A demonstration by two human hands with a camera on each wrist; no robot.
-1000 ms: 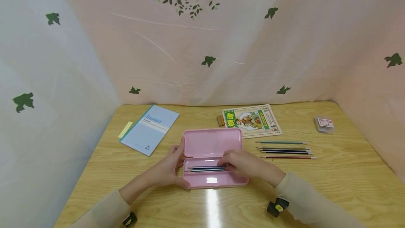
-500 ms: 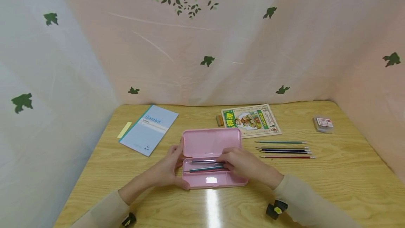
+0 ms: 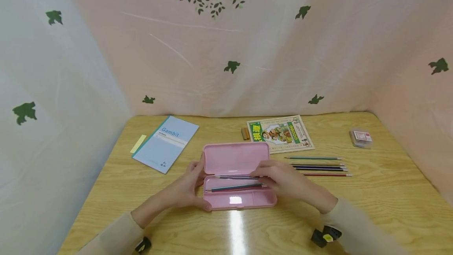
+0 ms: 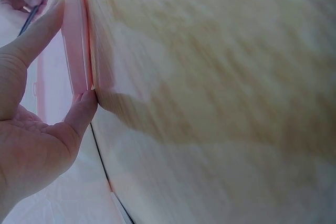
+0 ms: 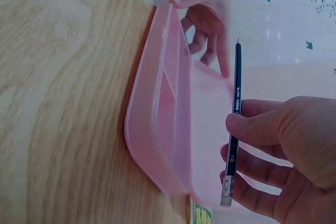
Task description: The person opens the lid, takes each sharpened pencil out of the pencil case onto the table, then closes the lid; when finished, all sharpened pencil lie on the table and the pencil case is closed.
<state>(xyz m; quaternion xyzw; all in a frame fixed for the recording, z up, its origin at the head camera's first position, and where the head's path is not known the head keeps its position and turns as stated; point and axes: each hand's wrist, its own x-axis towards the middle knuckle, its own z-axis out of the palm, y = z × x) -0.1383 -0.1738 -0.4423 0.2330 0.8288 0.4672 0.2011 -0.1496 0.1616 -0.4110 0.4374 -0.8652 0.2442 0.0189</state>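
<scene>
A pink pencil case [image 3: 236,159] lies on the table with its lid raised. My left hand [image 3: 184,188] holds its left end, thumb at the front corner and fingers beside the lid. Over the case's right part, my right hand [image 3: 284,178] pinches a dark pencil [image 5: 236,93] with a white eraser end between thumb and fingers. In the right wrist view this pencil stands apart from the case, marked HB. Inside the long compartment rests a teal pencil [image 3: 231,187], with a reddish one along it. The small right compartment shows its bare pink floor.
Several pencils [image 3: 320,167] lie in rows to the right, partly behind my right hand. Behind the case are an illustrated booklet [image 3: 283,133] and a small brown block [image 3: 245,133]. A blue notebook [image 3: 166,143], yellow strip [image 3: 138,143] and clear box [image 3: 361,138] sit farther out.
My right hand has picked the dark pencil from among those in the case and drawn it up and to the right. The left hand keeps its hold on the case.
</scene>
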